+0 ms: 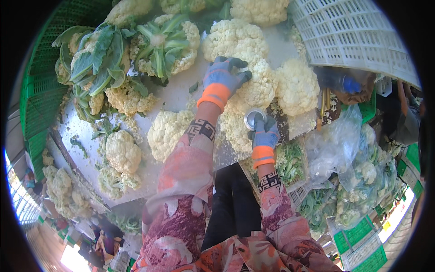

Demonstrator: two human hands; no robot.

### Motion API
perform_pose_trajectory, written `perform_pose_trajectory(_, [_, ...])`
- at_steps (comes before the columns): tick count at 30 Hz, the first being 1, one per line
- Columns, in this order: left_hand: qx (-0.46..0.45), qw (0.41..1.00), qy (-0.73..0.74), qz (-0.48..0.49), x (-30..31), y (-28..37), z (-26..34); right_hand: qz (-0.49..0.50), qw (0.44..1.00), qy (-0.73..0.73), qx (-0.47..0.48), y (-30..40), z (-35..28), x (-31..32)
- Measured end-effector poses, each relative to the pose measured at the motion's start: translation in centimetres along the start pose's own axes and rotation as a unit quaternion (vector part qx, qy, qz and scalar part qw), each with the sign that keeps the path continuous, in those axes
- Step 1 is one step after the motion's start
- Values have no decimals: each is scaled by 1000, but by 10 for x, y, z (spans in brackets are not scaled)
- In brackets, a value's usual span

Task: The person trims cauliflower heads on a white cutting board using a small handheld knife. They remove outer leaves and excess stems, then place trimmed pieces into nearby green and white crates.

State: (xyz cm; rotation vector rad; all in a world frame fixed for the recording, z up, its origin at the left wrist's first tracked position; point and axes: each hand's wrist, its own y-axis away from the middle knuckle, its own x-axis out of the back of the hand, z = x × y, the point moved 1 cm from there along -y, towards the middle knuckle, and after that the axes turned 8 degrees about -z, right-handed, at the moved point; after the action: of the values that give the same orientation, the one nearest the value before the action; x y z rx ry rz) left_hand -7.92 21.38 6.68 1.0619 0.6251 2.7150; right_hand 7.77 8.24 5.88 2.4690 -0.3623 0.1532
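Note:
My left hand (226,78), in a grey-blue glove with an orange cuff, rests with its fingers bent against a trimmed cauliflower head (260,85) and grasps nothing that I can make out. Lower and to the right, my right hand (263,131), gloved alike, holds a round metal lid-like piece (255,118) close to another pale cauliflower head (232,127). More cauliflower (299,86) lies right of my hands. A leafy cauliflower (159,44) sits stem up at the upper left, next to one wrapped in green leaves (97,57).
The metal table (173,91) carries leaf scraps and crumbs. A white plastic basket (353,37) is at the upper right, a green crate (44,81) at the left. Below right are a blue-capped bottle (350,84), clear plastic bags (336,146) and a box of leaf trimmings (290,163).

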Motion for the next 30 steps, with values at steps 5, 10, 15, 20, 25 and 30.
perform_pose_trajectory(5, [33, 999, 24, -12, 4, -1, -4, -4, 996, -63, 62, -23, -47, -21])
perform_pose_trajectory(10, [20, 998, 58, -22, -7, -1, -4, 15, 995, -87, -37, -24, -15, 12])
perform_pose_trajectory(15, [-2, 999, 51, 3, -7, -1, -9, 43, 976, -208, -55, -52, -31, 17])
perform_pose_trajectory(20, [6, 999, 51, 9, -13, 4, -3, 32, 982, -158, -95, -28, 0, 29])
perform_pose_trajectory(25, [-37, 995, 60, 67, 0, 24, -23, -24, 976, -114, -183, 44, 58, 58])
perform_pose_trajectory(30, [-47, 959, -43, 277, 12, 112, -102, -98, 983, -23, -153, 36, 42, 60])
